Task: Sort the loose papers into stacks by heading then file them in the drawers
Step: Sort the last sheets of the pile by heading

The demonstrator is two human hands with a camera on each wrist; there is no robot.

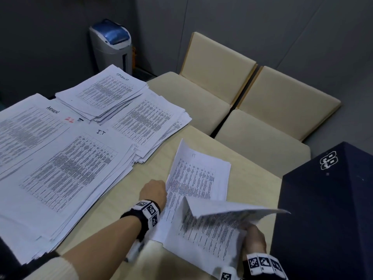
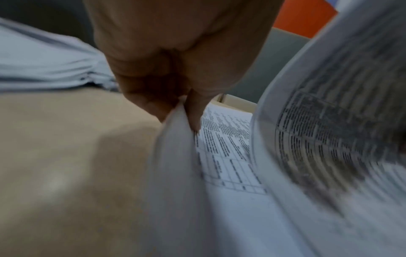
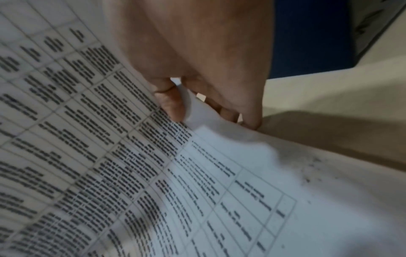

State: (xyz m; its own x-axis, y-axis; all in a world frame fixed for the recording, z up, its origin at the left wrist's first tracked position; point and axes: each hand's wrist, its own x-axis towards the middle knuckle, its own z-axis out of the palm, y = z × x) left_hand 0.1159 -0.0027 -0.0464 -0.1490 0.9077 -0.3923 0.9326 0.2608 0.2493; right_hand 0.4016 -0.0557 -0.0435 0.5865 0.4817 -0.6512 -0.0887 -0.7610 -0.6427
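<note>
Near the counter's (image 1: 113, 201) front right corner, we find the left hand (image 1: 152, 189) pinching the left edge of a loose sheet (image 1: 198, 178) headed IT, its grip pressed together on the paper. Our right hand (image 1: 254, 237) pinches a second curled sheet (image 1: 222, 209) just beside it. Sorted stacks, one headed IT (image 1: 66, 168), lie along the left edge. A dark box (image 1: 327, 209) stands at the right edge.

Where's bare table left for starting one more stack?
Bare table shows between the I.T stack and the left hand, running to the near edge. A smaller wedge lies beyond the held sheets, beside the unlabelled stack. The left side is crowded with stacks.
</note>
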